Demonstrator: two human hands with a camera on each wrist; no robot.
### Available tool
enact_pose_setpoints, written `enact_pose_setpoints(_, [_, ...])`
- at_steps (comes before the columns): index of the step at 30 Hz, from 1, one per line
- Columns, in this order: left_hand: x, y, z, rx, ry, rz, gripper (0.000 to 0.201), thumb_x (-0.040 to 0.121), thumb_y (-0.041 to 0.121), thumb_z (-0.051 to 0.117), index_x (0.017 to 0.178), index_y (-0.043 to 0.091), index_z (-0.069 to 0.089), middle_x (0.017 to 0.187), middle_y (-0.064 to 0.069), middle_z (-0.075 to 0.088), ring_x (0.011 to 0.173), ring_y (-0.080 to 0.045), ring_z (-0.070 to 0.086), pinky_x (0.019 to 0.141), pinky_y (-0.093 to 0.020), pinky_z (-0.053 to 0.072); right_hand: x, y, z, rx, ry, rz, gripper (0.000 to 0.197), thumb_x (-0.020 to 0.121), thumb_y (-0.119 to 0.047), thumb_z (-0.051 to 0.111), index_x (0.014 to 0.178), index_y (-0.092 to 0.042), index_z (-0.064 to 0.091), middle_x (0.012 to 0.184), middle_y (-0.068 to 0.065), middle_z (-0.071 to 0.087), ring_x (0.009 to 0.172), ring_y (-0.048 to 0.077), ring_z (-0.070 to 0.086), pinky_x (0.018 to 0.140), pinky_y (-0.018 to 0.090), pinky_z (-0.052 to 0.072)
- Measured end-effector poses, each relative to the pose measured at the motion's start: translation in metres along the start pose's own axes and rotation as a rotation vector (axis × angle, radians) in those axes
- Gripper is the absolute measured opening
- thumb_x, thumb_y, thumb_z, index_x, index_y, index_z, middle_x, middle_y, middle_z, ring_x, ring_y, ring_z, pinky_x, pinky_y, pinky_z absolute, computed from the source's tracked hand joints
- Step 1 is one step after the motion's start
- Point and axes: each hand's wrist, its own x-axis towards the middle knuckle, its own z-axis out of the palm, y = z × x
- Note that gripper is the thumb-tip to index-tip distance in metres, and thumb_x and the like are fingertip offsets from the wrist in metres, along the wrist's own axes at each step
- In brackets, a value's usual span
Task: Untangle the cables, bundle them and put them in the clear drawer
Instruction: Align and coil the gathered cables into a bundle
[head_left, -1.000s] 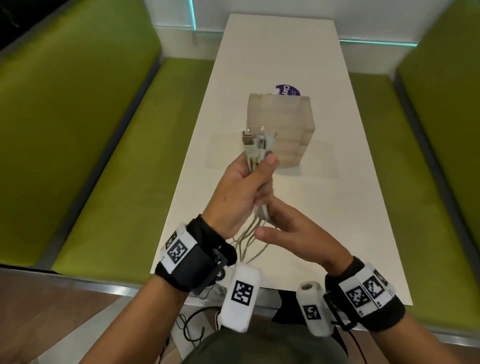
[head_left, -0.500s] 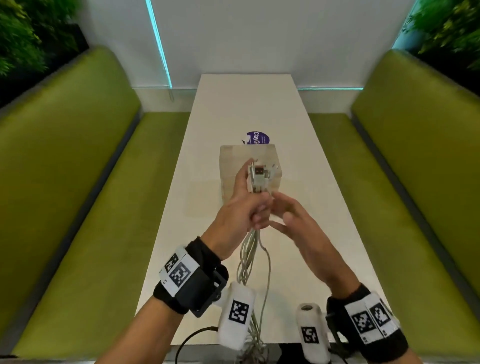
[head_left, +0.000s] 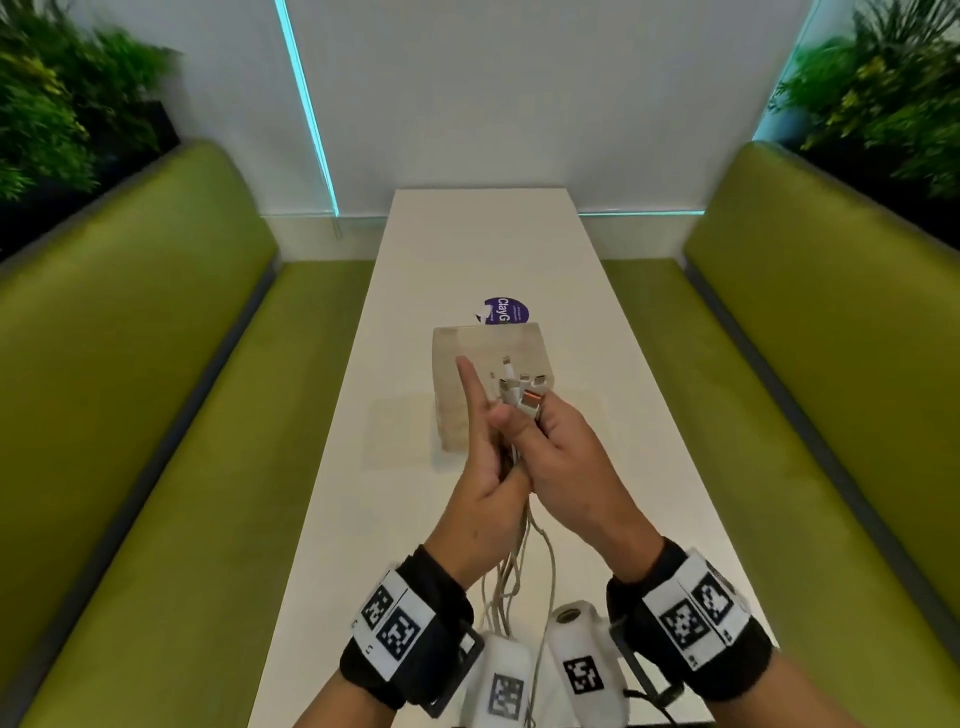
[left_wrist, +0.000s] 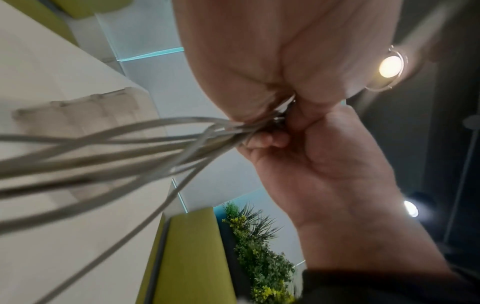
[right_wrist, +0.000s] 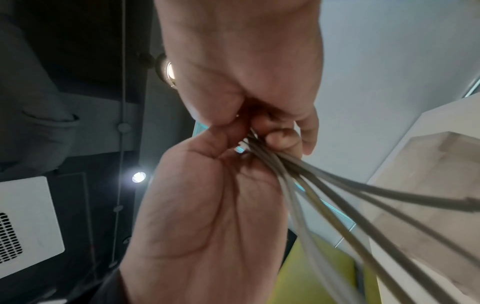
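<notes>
Both hands hold a bunch of white cables (head_left: 521, 561) upright over the white table (head_left: 488, 244). Their connector ends (head_left: 522, 387) stick out above the fists. My right hand (head_left: 550, 431) grips the bunch just below the plugs. My left hand (head_left: 488, 415) holds it from the left with thumb and lower fingers, its index finger pointing straight up. The loose lengths (left_wrist: 130, 142) hang down toward my wrists and show again in the right wrist view as cables (right_wrist: 337, 195). The clear drawer unit (head_left: 457, 353) stands right behind the hands, partly hidden by them.
A round purple sticker (head_left: 505, 310) lies on the table beyond the drawer unit. Green benches run along the left (head_left: 182, 467) and right (head_left: 779, 467) sides. A white wall closes the far end, with plants in both corners.
My right hand, open half a second ago, has closed round the bunch under the plugs. My left index finger has straightened. The view has tilted up.
</notes>
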Motion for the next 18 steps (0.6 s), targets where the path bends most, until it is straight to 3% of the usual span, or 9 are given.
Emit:
enact_pose_setpoints(3, [-0.004, -0.005, -0.006, -0.127, 0.073, -0.063, 0.083, 0.092, 0.003, 0.043, 0.142, 0.051, -0.002, 0.117, 0.005, 0.062, 0.107, -0.012, 0.062, 0.089, -0.029, 0.050, 0.006, -0.011, -0.001, 0.065, 0.008, 0.023, 0.025, 0.097, -0.027, 0.050, 0.089, -0.006, 0.061, 0.093, 0.004, 0.068, 0.057, -0.002, 0.059, 0.051, 0.008, 0.043])
enact_pose_setpoints(5, [-0.006, -0.001, -0.007, -0.063, 0.068, -0.105, 0.054, 0.097, 0.013, 0.044, 0.140, 0.035, 0.019, 0.091, -0.009, 0.065, 0.083, -0.022, 0.064, 0.078, -0.034, 0.054, 0.011, -0.020, -0.003, 0.053, -0.013, 0.032, 0.030, 0.096, -0.030, 0.049, 0.089, -0.003, 0.061, 0.092, 0.006, 0.066, 0.055, -0.003, 0.057, 0.046, 0.009, 0.041])
enact_pose_setpoints(6, [-0.005, 0.001, -0.007, -0.029, 0.049, -0.126, 0.034, 0.098, 0.021, 0.042, 0.130, 0.024, 0.032, 0.077, -0.009, 0.062, 0.071, -0.023, 0.061, 0.069, -0.033, 0.053, 0.013, -0.025, -0.004, 0.046, -0.020, 0.048, 0.032, 0.096, -0.032, 0.049, 0.091, -0.003, 0.061, 0.089, 0.004, 0.065, 0.057, -0.002, 0.058, 0.047, 0.012, 0.043])
enact_pose_setpoints(7, [-0.005, 0.002, -0.007, -0.022, 0.034, -0.152, 0.024, 0.097, 0.029, 0.041, 0.117, 0.015, 0.042, 0.066, -0.004, 0.056, 0.061, -0.020, 0.054, 0.061, -0.030, 0.049, 0.015, -0.029, -0.006, 0.034, -0.029, 0.074, 0.035, 0.095, -0.034, 0.049, 0.093, -0.002, 0.062, 0.086, 0.002, 0.064, 0.059, -0.001, 0.058, 0.051, 0.018, 0.047])
enact_pose_setpoints(10, [0.000, 0.003, -0.013, 0.066, 0.052, -0.195, 0.033, 0.100, 0.035, 0.038, 0.088, 0.009, 0.055, 0.053, 0.013, 0.036, 0.049, -0.008, 0.031, 0.049, -0.023, 0.030, 0.020, -0.038, -0.016, -0.078, -0.096, 0.162, 0.043, 0.087, -0.047, 0.052, 0.098, -0.006, 0.057, 0.085, -0.001, 0.059, 0.068, 0.011, 0.056, 0.071, 0.034, 0.049])
enact_pose_setpoints(12, [0.002, 0.003, -0.021, 0.173, 0.070, -0.180, 0.034, 0.101, 0.032, 0.035, 0.083, 0.011, 0.055, 0.053, 0.012, 0.036, 0.049, -0.010, 0.029, 0.049, -0.025, 0.027, 0.024, -0.043, -0.031, -0.277, -0.060, 0.212, 0.060, 0.072, -0.058, 0.062, 0.117, -0.019, 0.048, 0.107, -0.011, 0.055, 0.094, 0.008, 0.058, 0.086, 0.028, 0.046])
enact_pose_setpoints(14, [0.003, 0.001, -0.029, 0.236, 0.051, -0.166, 0.035, 0.101, 0.034, 0.036, 0.080, 0.013, 0.055, 0.054, 0.012, 0.038, 0.050, -0.010, 0.031, 0.049, -0.026, 0.028, 0.025, -0.051, -0.047, -0.534, 0.006, 0.111, 0.106, 0.060, -0.061, 0.071, 0.147, -0.024, 0.021, 0.145, -0.008, 0.034, 0.133, 0.014, 0.036, 0.109, 0.034, 0.033])
enact_pose_setpoints(15, [0.003, 0.000, -0.033, 0.271, 0.029, -0.155, 0.037, 0.101, 0.037, 0.037, 0.079, 0.013, 0.055, 0.054, 0.012, 0.039, 0.050, -0.008, 0.033, 0.049, -0.025, 0.029, 0.024, -0.055, -0.052, -0.696, -0.030, -0.015, 0.111, 0.063, -0.056, 0.074, 0.150, -0.029, 0.012, 0.155, -0.007, 0.021, 0.142, 0.015, 0.019, 0.116, 0.038, 0.022])
enact_pose_setpoints(18, [0.008, -0.001, -0.038, 0.382, -0.079, -0.121, 0.038, 0.095, 0.041, 0.037, 0.079, 0.011, 0.053, 0.055, 0.014, 0.041, 0.050, -0.004, 0.035, 0.051, -0.022, 0.030, 0.020, -0.061, -0.046, -1.340, -0.371, -0.270, 0.081, 0.081, -0.037, 0.070, 0.146, -0.041, 0.022, 0.160, -0.008, 0.001, 0.146, 0.019, -0.012, 0.117, 0.056, -0.002])
